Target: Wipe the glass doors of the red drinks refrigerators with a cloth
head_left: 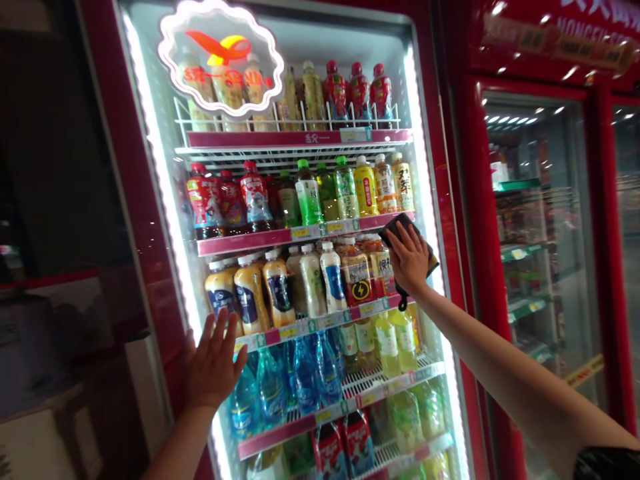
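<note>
A lit drinks fridge with a red frame [150,220] and a glass door stands before me. My right hand [409,257] presses a dark cloth [431,261] flat against the glass, level with the third shelf, near the door's right side. My left hand [214,362] lies flat on the glass by the left edge, fingers stretched and spread, holding nothing. Behind the glass, rows of bottles fill the shelves: red-labelled ones [227,200], green ones [320,193], cream ones [260,290] and blue ones [295,377].
A glowing logo sign [223,57] sits at the top of the door. A second red fridge [540,267] stands to the right, its glass full of reflections. Dark wall and a white surface [45,433] lie to the left.
</note>
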`<state>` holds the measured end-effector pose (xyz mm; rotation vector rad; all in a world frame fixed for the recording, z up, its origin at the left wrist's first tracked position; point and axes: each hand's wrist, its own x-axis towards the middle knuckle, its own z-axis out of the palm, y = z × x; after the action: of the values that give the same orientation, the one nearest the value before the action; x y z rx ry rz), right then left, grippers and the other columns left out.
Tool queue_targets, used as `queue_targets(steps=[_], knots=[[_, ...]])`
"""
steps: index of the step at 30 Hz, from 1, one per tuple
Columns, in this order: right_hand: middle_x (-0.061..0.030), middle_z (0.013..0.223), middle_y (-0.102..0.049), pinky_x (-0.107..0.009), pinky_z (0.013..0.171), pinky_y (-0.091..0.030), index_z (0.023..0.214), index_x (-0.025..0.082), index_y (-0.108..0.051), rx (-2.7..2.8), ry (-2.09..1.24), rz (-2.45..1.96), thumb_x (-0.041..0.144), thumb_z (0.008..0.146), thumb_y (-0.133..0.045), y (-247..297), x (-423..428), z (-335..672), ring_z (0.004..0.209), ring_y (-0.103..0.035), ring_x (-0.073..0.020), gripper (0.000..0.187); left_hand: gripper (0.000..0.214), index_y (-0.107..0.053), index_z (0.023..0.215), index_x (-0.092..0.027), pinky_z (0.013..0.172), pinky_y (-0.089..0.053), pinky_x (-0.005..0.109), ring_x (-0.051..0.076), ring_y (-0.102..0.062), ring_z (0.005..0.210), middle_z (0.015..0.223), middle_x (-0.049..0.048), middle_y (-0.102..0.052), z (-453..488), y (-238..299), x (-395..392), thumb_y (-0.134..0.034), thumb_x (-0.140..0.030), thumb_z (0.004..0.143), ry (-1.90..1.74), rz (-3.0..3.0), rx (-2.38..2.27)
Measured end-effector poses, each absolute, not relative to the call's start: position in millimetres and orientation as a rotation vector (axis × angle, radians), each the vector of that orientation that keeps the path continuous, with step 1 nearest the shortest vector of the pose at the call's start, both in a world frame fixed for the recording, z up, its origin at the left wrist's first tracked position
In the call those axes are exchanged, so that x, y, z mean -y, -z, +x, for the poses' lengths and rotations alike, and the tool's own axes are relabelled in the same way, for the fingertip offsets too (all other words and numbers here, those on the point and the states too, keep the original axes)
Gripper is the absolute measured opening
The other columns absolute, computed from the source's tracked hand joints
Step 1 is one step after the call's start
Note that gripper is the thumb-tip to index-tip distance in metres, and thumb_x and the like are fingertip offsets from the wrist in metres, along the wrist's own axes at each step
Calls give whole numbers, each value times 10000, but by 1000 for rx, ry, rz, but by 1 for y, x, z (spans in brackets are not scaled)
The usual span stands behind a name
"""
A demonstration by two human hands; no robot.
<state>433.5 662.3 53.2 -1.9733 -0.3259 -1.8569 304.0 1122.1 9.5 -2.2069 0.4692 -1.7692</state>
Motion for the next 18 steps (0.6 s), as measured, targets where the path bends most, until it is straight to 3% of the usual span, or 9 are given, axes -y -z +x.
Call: queue_targets(steps=[4, 10, 15, 18], knots=[[17, 1639, -394, -628, 1213, -270, 1594, 440, -309, 366, 1870, -1938, 271, 1019, -461, -71, -708, 425, 1541, -305, -323, 618, 768, -47, 1654, -258, 1299, -74, 562, 283, -131, 1584, 1709, 66, -143, 304, -7, -1124, -468, -304, 1013, 1743, -2221, -452], [95, 1596, -455, -545, 1265, -235, 1504, 491, -450, 907, 1739, -2226, 260, 980, -561, -19, -690, 410, 1534, -331, -251, 584, 768, 11, 1645, -266, 1291, -66, 567, 298, -135, 1583, 1710, 81, -141, 302, -2, -1126, -442, -324, 1028, 1644, -2304, -375], [28, 1616, -438, -574, 1216, -302, 1538, 422, -434, 472, 1851, -2025, 278, 1011, -488, -45, -697, 418, 1541, -314, -281, 550, 768, 6, 1646, -270, 1294, -36, 562, 286, -127, 1585, 1708, 75, -144, 301, -1, -1125, -447, -331, 1029, 1647, -2310, -361], [25, 1631, -407, -602, 1223, -271, 1571, 425, -374, 475, 1859, -2019, 284, 1008, -491, -57, -729, 412, 1549, -289, -301, 592, 768, -13, 1649, -269, 1296, -36, 563, 278, -117, 1585, 1704, 79, -154, 300, -1, -1125, -457, -330, 1025, 1654, -2318, -391]])
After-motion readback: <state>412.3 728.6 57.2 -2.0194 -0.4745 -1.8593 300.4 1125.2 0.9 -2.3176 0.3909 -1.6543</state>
